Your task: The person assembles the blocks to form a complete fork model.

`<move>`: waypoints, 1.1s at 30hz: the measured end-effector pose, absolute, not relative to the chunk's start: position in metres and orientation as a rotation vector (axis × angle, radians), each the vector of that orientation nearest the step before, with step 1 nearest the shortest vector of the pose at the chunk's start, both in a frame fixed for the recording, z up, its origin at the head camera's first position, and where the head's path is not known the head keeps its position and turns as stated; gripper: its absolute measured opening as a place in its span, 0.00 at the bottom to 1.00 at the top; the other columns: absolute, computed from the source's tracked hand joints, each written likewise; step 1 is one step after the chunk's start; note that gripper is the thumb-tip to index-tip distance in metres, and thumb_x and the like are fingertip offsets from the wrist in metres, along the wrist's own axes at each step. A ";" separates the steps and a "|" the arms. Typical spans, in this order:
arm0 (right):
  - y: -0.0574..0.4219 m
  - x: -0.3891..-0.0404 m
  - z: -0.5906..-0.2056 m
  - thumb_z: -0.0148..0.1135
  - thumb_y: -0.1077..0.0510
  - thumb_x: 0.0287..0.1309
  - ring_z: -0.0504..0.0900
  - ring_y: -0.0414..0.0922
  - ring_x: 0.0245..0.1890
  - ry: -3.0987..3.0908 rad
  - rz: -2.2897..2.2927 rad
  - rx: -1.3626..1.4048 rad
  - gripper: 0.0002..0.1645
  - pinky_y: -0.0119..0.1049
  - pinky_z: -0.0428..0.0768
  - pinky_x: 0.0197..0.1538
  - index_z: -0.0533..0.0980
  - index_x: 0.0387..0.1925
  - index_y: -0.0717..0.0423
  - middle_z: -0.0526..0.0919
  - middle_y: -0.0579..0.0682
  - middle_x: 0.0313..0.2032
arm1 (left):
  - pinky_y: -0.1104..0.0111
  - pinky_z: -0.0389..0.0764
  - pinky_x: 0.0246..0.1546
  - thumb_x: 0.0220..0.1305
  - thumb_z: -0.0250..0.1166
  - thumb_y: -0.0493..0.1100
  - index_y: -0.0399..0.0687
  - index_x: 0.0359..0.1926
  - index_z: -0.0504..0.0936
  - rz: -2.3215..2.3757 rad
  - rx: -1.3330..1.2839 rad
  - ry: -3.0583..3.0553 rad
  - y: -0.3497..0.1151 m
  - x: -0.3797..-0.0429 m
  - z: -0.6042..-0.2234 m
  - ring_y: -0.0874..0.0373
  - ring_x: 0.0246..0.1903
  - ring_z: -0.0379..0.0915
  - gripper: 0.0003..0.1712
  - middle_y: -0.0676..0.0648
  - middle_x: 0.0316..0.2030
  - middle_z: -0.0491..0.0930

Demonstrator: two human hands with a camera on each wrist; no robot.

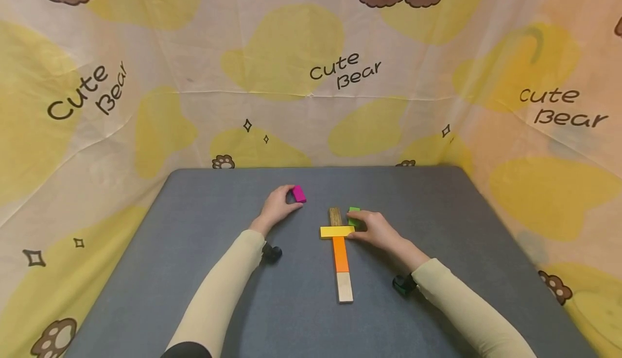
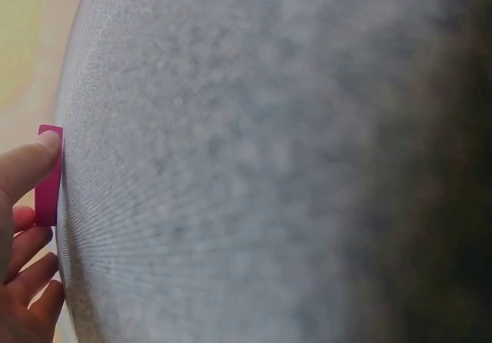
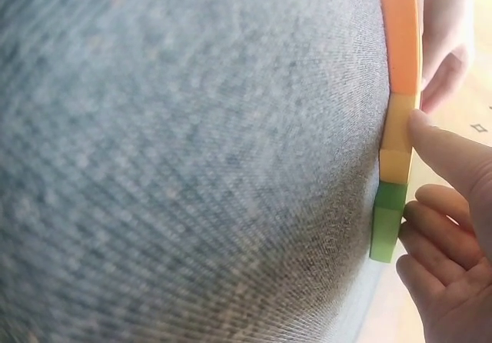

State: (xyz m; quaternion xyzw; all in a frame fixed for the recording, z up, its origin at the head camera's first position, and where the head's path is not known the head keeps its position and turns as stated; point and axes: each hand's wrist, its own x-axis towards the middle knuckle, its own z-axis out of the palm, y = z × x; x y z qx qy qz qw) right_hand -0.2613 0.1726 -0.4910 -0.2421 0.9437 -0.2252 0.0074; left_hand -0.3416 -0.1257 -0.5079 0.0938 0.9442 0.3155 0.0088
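Note:
My left hand [image 1: 278,205] pinches a magenta block [image 1: 299,194] between thumb and fingers, up and left of a row of blocks; the left wrist view shows its thumb on the block's face. At the row's upper right, my right hand [image 1: 380,230] spans a green block [image 3: 387,234] and a yellow block [image 1: 336,232]. Its fingers lie against the green block and its thumb touches the yellow block's right end. The yellow block lies crosswise. A brown wood-grain block [image 1: 335,216] is beyond it; an orange block [image 1: 340,254] and a pale wooden block [image 1: 344,288] run toward me.
A grey cloth-covered table [image 1: 160,271] bears everything. Its far edge meets a patterned curtain [image 1: 286,120] hanging at the back and on both sides. Small dark devices sit on the left wrist [image 1: 272,252] and the right wrist [image 1: 404,284].

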 end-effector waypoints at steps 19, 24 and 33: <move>0.173 -0.261 -0.488 0.72 0.48 0.50 0.81 0.51 0.55 2.936 -0.721 -0.746 0.37 0.49 0.78 0.60 0.74 0.61 0.56 0.81 0.54 0.59 | 0.51 0.73 0.62 0.52 0.74 0.52 0.46 0.60 0.75 1.118 0.312 2.988 -0.120 -0.335 -0.500 0.45 0.59 0.73 0.35 0.42 0.56 0.78; 0.173 -0.260 -0.489 0.72 0.48 0.50 0.81 0.51 0.55 2.938 -0.732 -0.728 0.37 0.50 0.79 0.60 0.74 0.61 0.56 0.81 0.54 0.58 | 0.52 0.74 0.61 0.51 0.74 0.51 0.46 0.60 0.75 1.143 0.357 2.967 -0.111 -0.324 -0.493 0.46 0.58 0.74 0.35 0.42 0.55 0.78; 0.173 -0.263 -0.489 0.72 0.48 0.50 0.81 0.52 0.56 2.932 -0.718 -0.715 0.37 0.50 0.78 0.61 0.74 0.61 0.55 0.81 0.54 0.59 | 0.53 0.75 0.61 0.49 0.76 0.49 0.47 0.59 0.76 1.134 0.387 2.935 -0.099 -0.310 -0.489 0.47 0.58 0.74 0.36 0.43 0.56 0.79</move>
